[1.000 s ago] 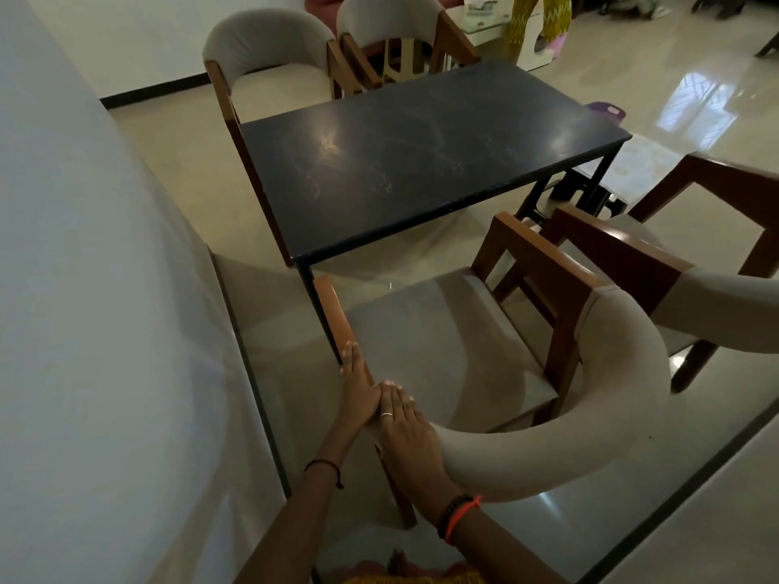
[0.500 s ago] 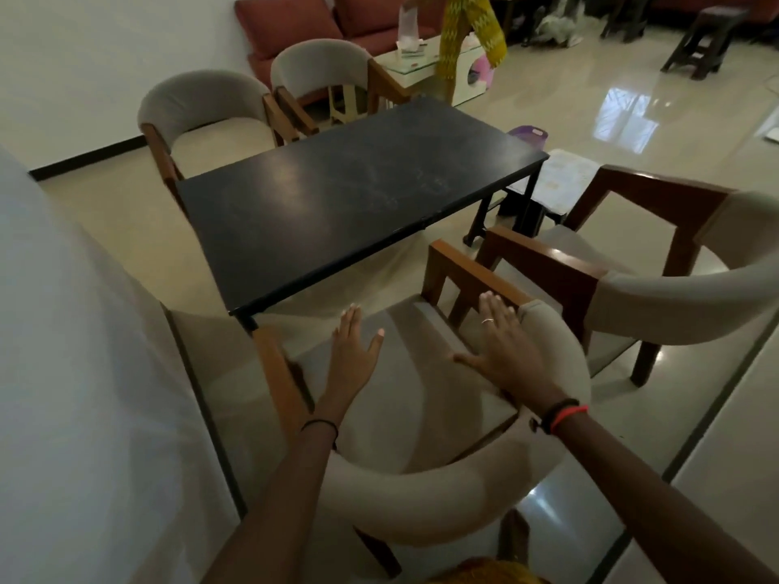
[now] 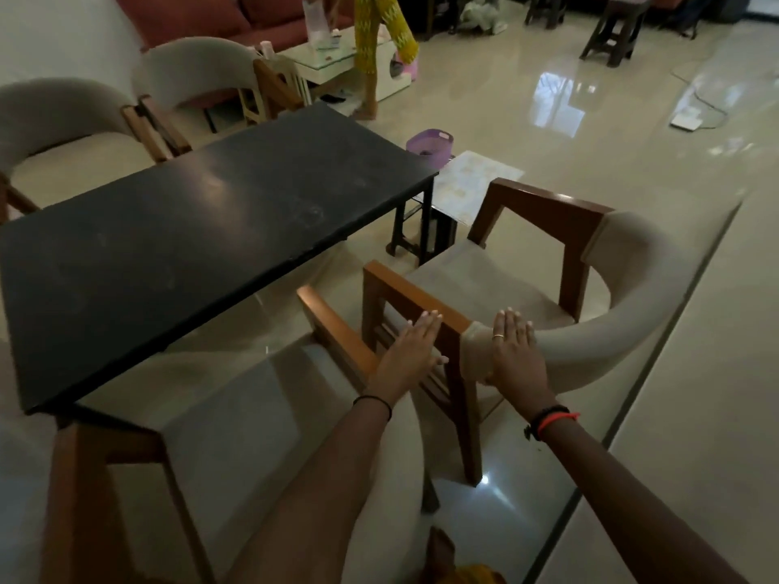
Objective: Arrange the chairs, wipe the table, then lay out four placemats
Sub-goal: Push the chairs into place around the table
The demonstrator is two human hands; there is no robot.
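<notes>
The right-hand chair [image 3: 476, 284] stood by the near right corner of the black table [image 3: 202, 229], its seat outside the tabletop's edge and its curved cream back toward the camera. The left hand [image 3: 411, 351] lay flat on that chair's wooden armrest, fingers straight and together, thumb spread, gripping nothing. The right hand [image 3: 512, 351], with a ring on one finger, rested palm-down on the padded end of the back just beside the armrest, fingers likewise straight and holding nothing. Both wrists carried bands, black on the left, black and orange on the right. The near chair [image 3: 236, 415] sat just to the left, close against the table's near long edge, the left forearm crossing over its back. Across the table were the far left chair [image 3: 55, 107] and the far right chair [image 3: 198, 65], side by side. Beyond the table's right end sat a purple tub [image 3: 430, 145] and a pale patterned sheet [image 3: 476, 183] on the glossy floor [image 3: 632, 141].
</notes>
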